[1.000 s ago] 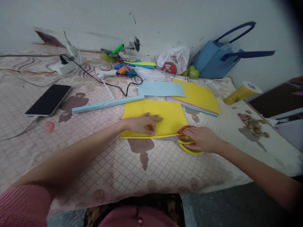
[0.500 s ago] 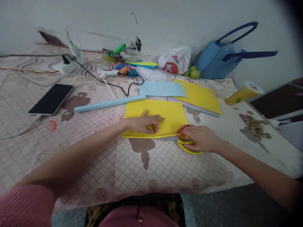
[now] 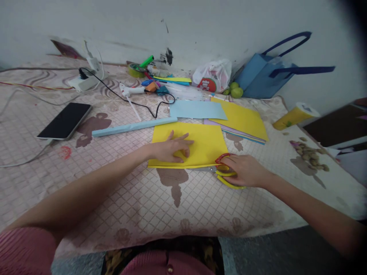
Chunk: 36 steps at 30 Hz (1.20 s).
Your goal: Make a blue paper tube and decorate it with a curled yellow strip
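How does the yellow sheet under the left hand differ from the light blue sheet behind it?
The yellow sheet lies nearer the person, pressed flat by the left hand; the light blue sheet lies farther back, untouched. The scissors, held by the right hand, meet the yellow sheet's near edge, not the blue one. Both lie flat on the cloth.

Scissors (image 3: 226, 173) blades hidden under yellow paper (image 3: 200, 141).

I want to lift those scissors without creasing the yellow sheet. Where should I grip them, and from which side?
Grip the scissors by the yellow and red handle loops, coming from the right, where the right hand already rests on them. The loops lie clear of the yellow paper, while the blades point left under its near edge, which the left hand presses flat. Draw them out rightward.
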Available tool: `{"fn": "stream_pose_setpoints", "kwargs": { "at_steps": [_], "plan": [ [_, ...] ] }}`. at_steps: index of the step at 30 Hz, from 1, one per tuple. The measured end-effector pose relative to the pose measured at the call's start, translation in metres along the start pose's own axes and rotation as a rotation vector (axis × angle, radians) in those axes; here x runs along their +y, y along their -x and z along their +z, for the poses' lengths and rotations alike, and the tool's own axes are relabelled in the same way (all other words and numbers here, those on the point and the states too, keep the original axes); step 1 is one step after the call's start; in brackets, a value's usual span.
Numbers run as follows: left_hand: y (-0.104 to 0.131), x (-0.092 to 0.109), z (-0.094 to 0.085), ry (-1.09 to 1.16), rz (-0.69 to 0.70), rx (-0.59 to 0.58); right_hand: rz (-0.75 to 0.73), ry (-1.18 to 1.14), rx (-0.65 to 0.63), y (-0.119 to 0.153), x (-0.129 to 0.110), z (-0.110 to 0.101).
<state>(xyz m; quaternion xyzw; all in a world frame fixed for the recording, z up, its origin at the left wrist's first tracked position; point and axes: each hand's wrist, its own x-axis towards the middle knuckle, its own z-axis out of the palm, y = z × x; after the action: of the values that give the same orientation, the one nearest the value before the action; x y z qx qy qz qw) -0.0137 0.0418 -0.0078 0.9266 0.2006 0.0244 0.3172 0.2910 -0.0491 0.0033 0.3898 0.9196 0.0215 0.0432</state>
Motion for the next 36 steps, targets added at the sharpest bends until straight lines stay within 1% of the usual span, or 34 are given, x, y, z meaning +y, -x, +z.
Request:
{"fn": "stream_pose_setpoints", "kwargs": {
  "at_steps": [3, 6, 16, 24, 30, 36],
  "plan": [
    [0.008, 0.000, 0.001, -0.011, -0.040, 0.007, -0.008, 0.011, 0.011, -0.003, -0.002, -0.003],
    [0.010, -0.001, 0.003, 0.003, -0.044, 0.012, -0.033, 0.021, 0.018, -0.005, -0.004, -0.003],
    [0.009, -0.003, 0.004, 0.041, -0.048, 0.009, -0.066, 0.032, 0.018, -0.007, -0.001, 0.003],
    [0.009, -0.005, 0.006, 0.032, -0.038, 0.033, -0.044, 0.009, 0.015, -0.005, -0.002, 0.002],
    [0.008, -0.007, 0.008, 0.034, -0.044, 0.035, -0.019, -0.018, 0.030, -0.008, -0.007, -0.001],
    [0.007, -0.007, 0.008, 0.038, -0.049, 0.038, -0.043, 0.022, 0.019, -0.014, -0.012, -0.003]
  ]
}}
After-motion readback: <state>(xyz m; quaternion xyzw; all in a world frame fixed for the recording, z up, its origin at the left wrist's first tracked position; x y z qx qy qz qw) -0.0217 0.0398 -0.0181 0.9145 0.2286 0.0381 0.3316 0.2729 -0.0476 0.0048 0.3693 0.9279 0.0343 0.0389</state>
